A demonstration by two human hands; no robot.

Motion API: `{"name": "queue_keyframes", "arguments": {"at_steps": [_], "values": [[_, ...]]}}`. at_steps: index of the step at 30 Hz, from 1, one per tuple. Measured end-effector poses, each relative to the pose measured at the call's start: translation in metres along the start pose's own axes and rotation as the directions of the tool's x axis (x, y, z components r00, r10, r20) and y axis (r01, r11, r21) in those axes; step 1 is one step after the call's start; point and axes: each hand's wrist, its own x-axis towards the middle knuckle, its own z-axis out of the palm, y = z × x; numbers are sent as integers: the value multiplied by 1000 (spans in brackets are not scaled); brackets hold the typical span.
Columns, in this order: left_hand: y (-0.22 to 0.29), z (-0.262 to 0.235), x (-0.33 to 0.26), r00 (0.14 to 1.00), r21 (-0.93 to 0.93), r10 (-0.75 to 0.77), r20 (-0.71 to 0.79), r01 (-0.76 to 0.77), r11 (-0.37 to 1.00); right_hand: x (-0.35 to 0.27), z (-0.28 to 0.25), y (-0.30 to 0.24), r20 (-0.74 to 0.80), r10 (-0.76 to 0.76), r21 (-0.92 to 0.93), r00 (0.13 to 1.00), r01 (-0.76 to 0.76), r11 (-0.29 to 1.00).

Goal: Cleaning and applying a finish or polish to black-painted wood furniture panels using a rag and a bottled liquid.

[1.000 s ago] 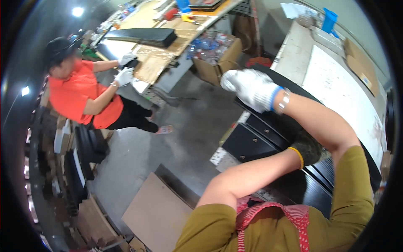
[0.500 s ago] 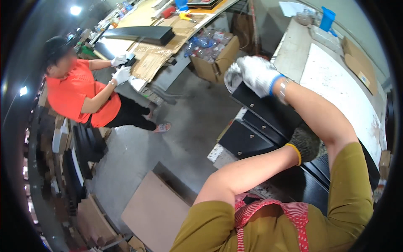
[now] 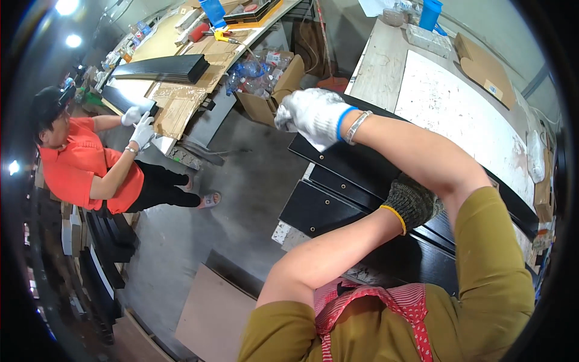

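Observation:
In a white knit glove with a blue cuff, my right hand (image 3: 316, 117) is closed around a crumpled grey-white cloth (image 3: 287, 116) at the far left end of a black board (image 3: 329, 161). My left hand (image 3: 413, 204), in a dark speckled glove with a yellow cuff, rests on the black boards under my right forearm, its fingers hidden. Small brass-coloured rings show near the board ends. A nearer black panel (image 3: 319, 208) lies beside the far board, its end slanted. My arms cross above the boards.
A co-worker in an orange shirt (image 3: 84, 163) handles a black piece at a cardboard-covered table (image 3: 175, 114). A carton of plastic bottles (image 3: 283, 81) stands between the tables. Brown panels (image 3: 214, 308) lean low at left. A white sheet (image 3: 458, 108) and blue jug (image 3: 430, 15) are at right.
The whole view has shifted, so the scene sits further left. My right hand has moved slightly at the board's end, keeping the cloth. My left hand stays on the boards.

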Motion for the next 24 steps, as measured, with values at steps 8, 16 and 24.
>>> {"name": "queue_keyframes", "arguments": {"at_steps": [8, 16, 24], "values": [[17, -20, 4, 998, -90, -4, 55, 9, 996, -6, -13, 11, 98, -144, 32, 985, 142, 989], [-1, 0, 2, 963, -188, -185, 194, 221, 957, -8, 14, -32, -153, -128, -37, 980, 124, 992], [20, -48, 6, 977, 224, 4, 212, -52, 973, -63, -48, 55, -77, 259, 583, 963, -167, 795]]}}
